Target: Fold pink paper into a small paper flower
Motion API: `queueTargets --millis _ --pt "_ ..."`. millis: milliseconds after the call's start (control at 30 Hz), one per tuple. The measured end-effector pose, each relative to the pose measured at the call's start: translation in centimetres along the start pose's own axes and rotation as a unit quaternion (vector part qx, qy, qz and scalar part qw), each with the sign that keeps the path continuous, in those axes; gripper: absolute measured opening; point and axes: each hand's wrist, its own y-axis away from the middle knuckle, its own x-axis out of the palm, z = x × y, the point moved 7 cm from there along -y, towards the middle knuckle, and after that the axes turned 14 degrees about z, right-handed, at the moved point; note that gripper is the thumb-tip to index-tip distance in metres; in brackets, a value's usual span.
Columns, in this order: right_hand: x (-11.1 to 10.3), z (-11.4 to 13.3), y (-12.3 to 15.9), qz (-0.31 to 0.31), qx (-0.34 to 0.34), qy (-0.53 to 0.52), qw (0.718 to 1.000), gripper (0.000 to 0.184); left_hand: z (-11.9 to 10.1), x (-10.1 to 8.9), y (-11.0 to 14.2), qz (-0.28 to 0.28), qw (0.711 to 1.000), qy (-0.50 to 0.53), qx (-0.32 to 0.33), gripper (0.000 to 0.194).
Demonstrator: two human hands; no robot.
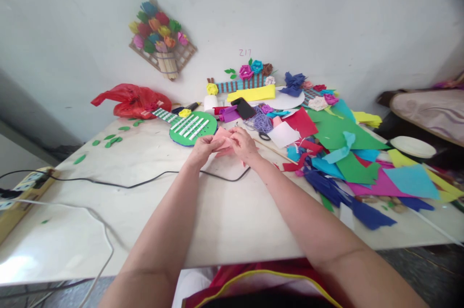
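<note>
The left hand [203, 148] and right hand [244, 144] pinch pink paper [222, 140], fingers closed. They are beside the green craft guitar [194, 127].

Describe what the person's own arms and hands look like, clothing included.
The left hand and right hand are bare, with no gloves, watch or bracelet showing. The forearms are bare too, no sleeves in view. Below is red fabric edged in yellow.

That guitar [194, 130] is green striped with white, a yellow flower [185, 112] at its edge. Left of it, a red bag [134, 100] and green leaves [113, 142]; to its right, pink paper [222, 137], purple yarn [262, 122], a black phone [243, 109].
</note>
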Motion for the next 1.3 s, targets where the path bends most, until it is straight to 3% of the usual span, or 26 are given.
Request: queueTargets --millis 167,333,433,533,633,1000,1200,1300 --pt "-0.5 -0.4 0.0 -0.02 0.017 -0.064 0.998 0.02 -0.1 0.2 -0.1 0.015 1.0 0.008 0.007 0.028" --pt "-1.9 -2.5 0.3 -0.061 0.107 -0.191 0.974 0.026 -0.4 0.2 0.0 0.02 0.999 0.036 0.014 0.027" --pt "-1.4 -3.1 0.4 -0.018 0.158 -0.293 0.943 0.029 -0.5 0.3 0.1 0.019 0.999 0.041 0.018 0.031" --pt "-0.1 -2.6 0.7 0.071 0.186 -0.395 0.897 0.032 -0.7 0.3 0.2 0.015 0.999 0.04 0.021 0.032" --pt "0.4 -2.0 1.0 0.115 0.201 -0.402 0.886 0.034 -0.9 0.3 0.2 0.015 0.999 0.036 0.025 0.03" --pt "1.1 -2.1 1.0 0.099 0.26 -0.46 0.843 0.02 -1.0 0.7 0.2 0.03 0.998 0.036 0.048 0.026" --pt "1.0 -2.0 0.7 0.128 0.229 -0.509 0.82 0.035 -0.9 0.1 0.1 0.005 0.998 0.041 0.049 0.027" --pt "0.3 -2.2 0.6 0.1 0.221 -0.537 0.808 0.045 -0.9 0.1 0.0 0.008 0.998 0.039 0.047 0.027"
